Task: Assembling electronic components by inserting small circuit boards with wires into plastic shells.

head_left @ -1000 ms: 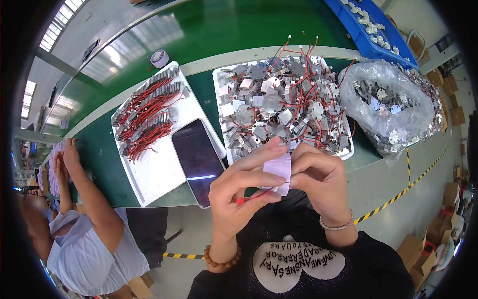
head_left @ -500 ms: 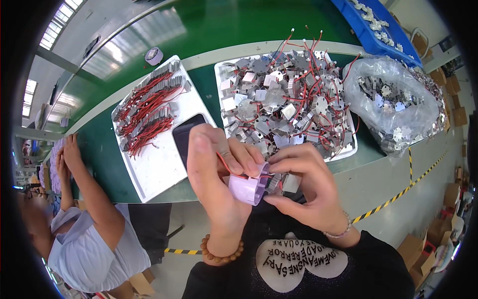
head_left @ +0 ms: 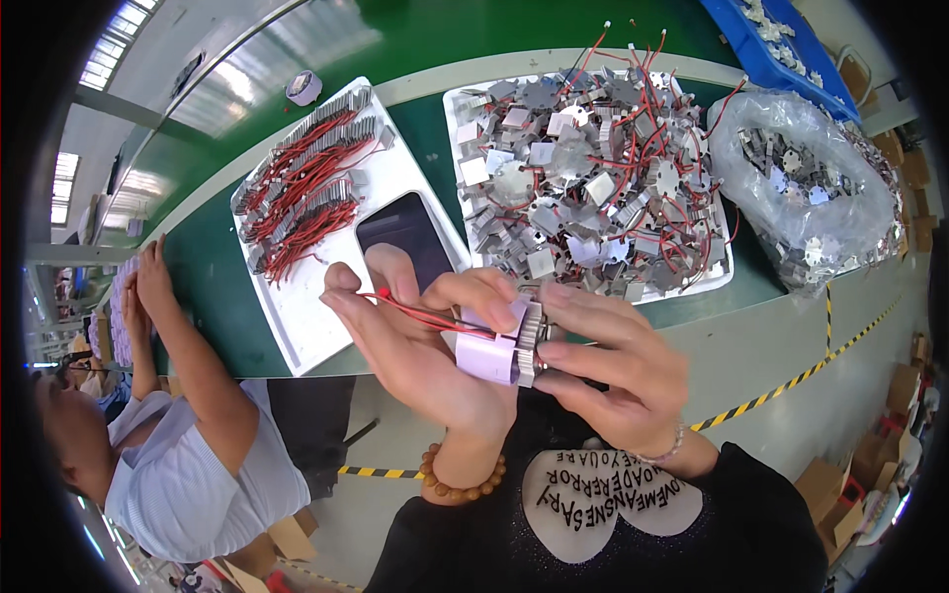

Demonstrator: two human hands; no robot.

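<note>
Green bench point(head_left: 423, 128) ahead: left hand point(head_left: 420, 371) holds the lilac cup point(head_left: 482, 360), red wires point(head_left: 432, 317) over its palm; right hand point(head_left: 625, 368) pinches the heatsink point(head_left: 530, 343) at the cup's mouth. Seating seems underway; the next move wants even pressure.

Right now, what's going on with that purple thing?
The person's left hand holds a round, light-purple plastic housing, while their right hand grips the grey, finned metal piece at its end. Thin red and black wires trail over the left palm. Beyond, one white tray holds rows of wired metal parts; another white tray is heaped with jumbled ones.
</note>
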